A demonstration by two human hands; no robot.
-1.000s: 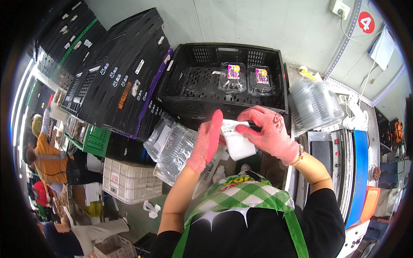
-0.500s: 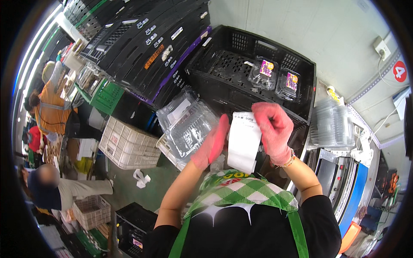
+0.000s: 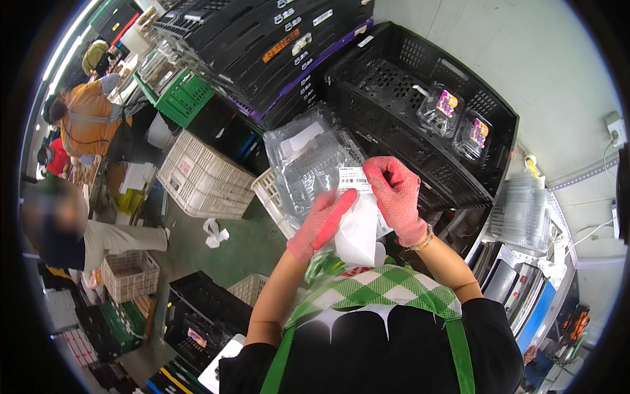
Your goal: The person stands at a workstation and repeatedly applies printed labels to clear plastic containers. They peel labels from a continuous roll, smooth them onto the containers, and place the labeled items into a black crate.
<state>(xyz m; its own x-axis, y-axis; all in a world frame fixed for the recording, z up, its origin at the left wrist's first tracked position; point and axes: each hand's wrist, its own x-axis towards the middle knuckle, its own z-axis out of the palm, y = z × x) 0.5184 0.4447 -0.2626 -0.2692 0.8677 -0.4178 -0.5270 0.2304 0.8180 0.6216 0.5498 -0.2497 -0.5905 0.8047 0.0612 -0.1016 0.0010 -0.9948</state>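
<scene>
Both my hands wear pink gloves and meet in front of my chest. My right hand (image 3: 396,197) pinches the top of a white label strip (image 3: 358,223) that hangs down from it. My left hand (image 3: 319,225) presses flat against the strip's left edge. Just behind the strip lies a stack of clear plastic clamshell boxes (image 3: 310,161). Beyond them a black crate (image 3: 392,123) holds two packed clamshells with purple stickers (image 3: 459,122).
Stacked black crates (image 3: 262,39) rise at the upper left, with a white crate (image 3: 203,177) and a green crate (image 3: 176,98) lower down. Empty clear containers (image 3: 522,213) pile at the right. Other people (image 3: 85,125) work at the left.
The view has swung down and left, so the black crate sits farther up right. My hands lowered with the white strip, which now hangs longer between them.
</scene>
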